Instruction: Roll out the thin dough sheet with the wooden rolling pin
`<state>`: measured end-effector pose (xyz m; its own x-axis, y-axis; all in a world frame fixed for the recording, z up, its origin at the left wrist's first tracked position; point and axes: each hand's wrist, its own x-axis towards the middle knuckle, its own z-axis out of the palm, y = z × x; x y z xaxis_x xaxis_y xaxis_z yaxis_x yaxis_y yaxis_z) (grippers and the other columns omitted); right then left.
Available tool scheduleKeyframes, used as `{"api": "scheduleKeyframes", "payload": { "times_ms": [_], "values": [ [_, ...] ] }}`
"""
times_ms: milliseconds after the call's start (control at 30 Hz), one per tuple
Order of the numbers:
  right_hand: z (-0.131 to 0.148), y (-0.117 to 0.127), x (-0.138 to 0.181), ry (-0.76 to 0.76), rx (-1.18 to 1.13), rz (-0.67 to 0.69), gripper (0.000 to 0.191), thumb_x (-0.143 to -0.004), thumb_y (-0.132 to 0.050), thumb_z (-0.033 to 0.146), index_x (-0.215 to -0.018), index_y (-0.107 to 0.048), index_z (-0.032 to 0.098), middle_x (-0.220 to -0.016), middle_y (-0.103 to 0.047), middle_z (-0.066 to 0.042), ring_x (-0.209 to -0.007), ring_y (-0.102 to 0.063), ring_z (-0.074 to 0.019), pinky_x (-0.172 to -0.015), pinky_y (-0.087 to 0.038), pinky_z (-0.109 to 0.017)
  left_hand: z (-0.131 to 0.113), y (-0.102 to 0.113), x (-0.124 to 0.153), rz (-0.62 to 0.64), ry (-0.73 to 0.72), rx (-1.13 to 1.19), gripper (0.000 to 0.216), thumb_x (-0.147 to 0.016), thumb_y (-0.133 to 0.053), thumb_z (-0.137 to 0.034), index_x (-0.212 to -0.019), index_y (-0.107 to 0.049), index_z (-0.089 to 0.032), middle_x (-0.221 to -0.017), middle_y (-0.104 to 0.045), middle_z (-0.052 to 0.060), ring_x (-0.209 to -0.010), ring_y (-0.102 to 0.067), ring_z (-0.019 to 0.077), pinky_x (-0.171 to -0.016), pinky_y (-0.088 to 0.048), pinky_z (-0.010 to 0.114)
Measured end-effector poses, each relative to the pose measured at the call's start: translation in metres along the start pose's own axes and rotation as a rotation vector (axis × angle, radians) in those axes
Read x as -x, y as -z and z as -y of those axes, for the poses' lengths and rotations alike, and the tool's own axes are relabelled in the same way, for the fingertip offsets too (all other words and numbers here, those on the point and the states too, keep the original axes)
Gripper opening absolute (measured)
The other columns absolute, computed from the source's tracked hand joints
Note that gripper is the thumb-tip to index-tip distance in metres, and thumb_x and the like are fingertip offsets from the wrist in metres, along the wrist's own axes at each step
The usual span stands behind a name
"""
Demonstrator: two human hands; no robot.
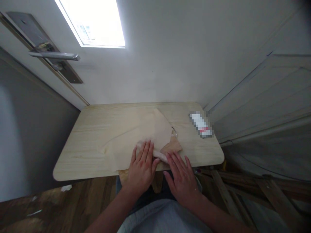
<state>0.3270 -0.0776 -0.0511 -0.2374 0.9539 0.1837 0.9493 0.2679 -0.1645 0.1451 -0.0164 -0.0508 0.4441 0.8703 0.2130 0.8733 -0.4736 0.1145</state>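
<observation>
A thin beige sheet (141,129), cloth-like or leather-like, lies on the small wooden table (75,149). Along its near edge, part of it forms a pale roll (160,156). My left hand (142,165) rests flat over the left part of this roll, fingers stretched out. Over the roll's right end lie the extended fingers of my right hand (181,176), its thumb held apart. A darker tan flap (173,145) sticks out just beyond my right fingertips. Beside the flap is a thin, curved, shiny piece (175,132), partly covered by the sheet.
A phone-like object (201,124), blurred out, lies at the table's right. Behind the table stands a white door with a metal handle (55,56) and a bright window (102,22). Wooden bars (225,191) stand low on the right, and scraps lie on the floor at left.
</observation>
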Motion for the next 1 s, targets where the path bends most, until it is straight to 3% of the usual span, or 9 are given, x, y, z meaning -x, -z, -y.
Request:
{"api": "scheduleKeyframes", "payload": {
  "times_ms": [133, 300, 433, 567, 633, 733, 900, 1000],
  "values": [
    [-0.019, -0.003, -0.013, -0.074, 0.005, -0.031, 0.047, -0.098, -0.042, 0.031, -0.144, -0.044, 0.02, -0.148, -0.048, -0.01, -0.141, -0.036, -0.0287, -0.115, -0.02, -0.058, -0.003, -0.008, -0.033, -0.007, -0.002, 0.023, 0.059, -0.1, -0.03, -0.042, -0.153, -0.028, -0.016, -0.158, -0.033, 0.009, -0.149, -0.022, 0.0222, -0.122, -0.017, 0.051],
    [-0.062, -0.009, -0.032, -0.188, 0.02, -0.073, 0.045, -0.099, -0.041, 0.035, -0.142, -0.046, 0.022, -0.146, -0.05, -0.01, -0.139, -0.037, -0.0301, -0.111, -0.027, -0.058, -0.013, -0.024, -0.118, -0.019, 0.035, 0.078, 0.056, -0.1, -0.026, -0.046, -0.151, -0.035, -0.025, -0.158, -0.034, 0.006, -0.148, -0.024, 0.0263, -0.12, -0.01, 0.058],
    [-0.094, -0.014, -0.041, -0.256, 0.03, -0.135, 0.046, -0.1, -0.04, 0.038, -0.141, -0.047, 0.02, -0.145, -0.051, -0.012, -0.137, -0.04, -0.0296, -0.11, -0.029, -0.054, -0.021, -0.039, -0.182, -0.001, 0.079, 0.126, 0.059, -0.099, -0.021, -0.051, -0.15, -0.035, -0.027, -0.159, -0.032, 0.007, -0.147, -0.026, 0.0306, -0.117, -0.013, 0.062],
    [-0.109, -0.014, -0.052, -0.267, 0.017, -0.159, 0.045, -0.099, -0.042, 0.039, -0.137, -0.052, 0.018, -0.14, -0.056, -0.011, -0.134, -0.043, -0.0297, -0.11, -0.03, -0.052, -0.024, -0.046, -0.21, -0.009, 0.107, 0.131, 0.06, -0.1, -0.018, -0.05, -0.149, -0.038, -0.021, -0.158, -0.034, 0.01, -0.146, -0.027, 0.0315, -0.117, -0.013, 0.061],
    [-0.109, -0.013, -0.055, -0.244, 0.005, -0.151, 0.043, -0.098, -0.044, 0.038, -0.135, -0.054, 0.018, -0.138, -0.058, -0.011, -0.134, -0.044, -0.0302, -0.11, -0.03, -0.052, -0.025, -0.045, -0.206, -0.016, 0.112, 0.136, 0.06, -0.1, -0.018, -0.05, -0.148, -0.039, -0.022, -0.158, -0.035, 0.01, -0.146, -0.027, 0.0316, -0.117, -0.014, 0.062],
    [-0.1, -0.013, -0.054, -0.21, -0.017, -0.131, 0.04, -0.098, -0.043, 0.032, -0.134, -0.054, 0.019, -0.137, -0.058, -0.011, -0.133, -0.045, -0.0298, -0.109, -0.029, -0.054, -0.023, -0.037, -0.175, -0.024, 0.126, 0.143, 0.058, -0.099, -0.021, -0.051, -0.148, -0.039, -0.025, -0.158, -0.034, 0.008, -0.146, -0.028, 0.031, -0.117, -0.015, 0.062],
    [-0.075, -0.013, -0.032, -0.119, -0.079, -0.137, 0.037, -0.095, -0.05, 0.035, -0.127, -0.058, 0.02, -0.134, -0.06, -0.011, -0.132, -0.046, -0.0298, -0.108, -0.031, -0.053, -0.016, -0.016, -0.087, 0.01, 0.027, 0.136, 0.053, -0.1, -0.029, -0.048, -0.146, -0.043, -0.027, -0.155, -0.04, 0.005, -0.147, -0.028, 0.0257, -0.12, -0.013, 0.057],
    [-0.056, -0.014, -0.016, -0.071, -0.095, -0.152, 0.035, -0.093, -0.055, 0.036, -0.123, -0.06, 0.021, -0.132, -0.06, -0.01, -0.132, -0.045, -0.0307, -0.11, -0.03, -0.054, -0.012, -0.004, -0.035, 0.008, 0.018, 0.117, 0.057, -0.099, -0.031, -0.048, -0.151, -0.034, -0.023, -0.156, -0.038, 0.007, -0.148, -0.024, 0.0236, -0.121, -0.016, 0.053]
  ]
}}
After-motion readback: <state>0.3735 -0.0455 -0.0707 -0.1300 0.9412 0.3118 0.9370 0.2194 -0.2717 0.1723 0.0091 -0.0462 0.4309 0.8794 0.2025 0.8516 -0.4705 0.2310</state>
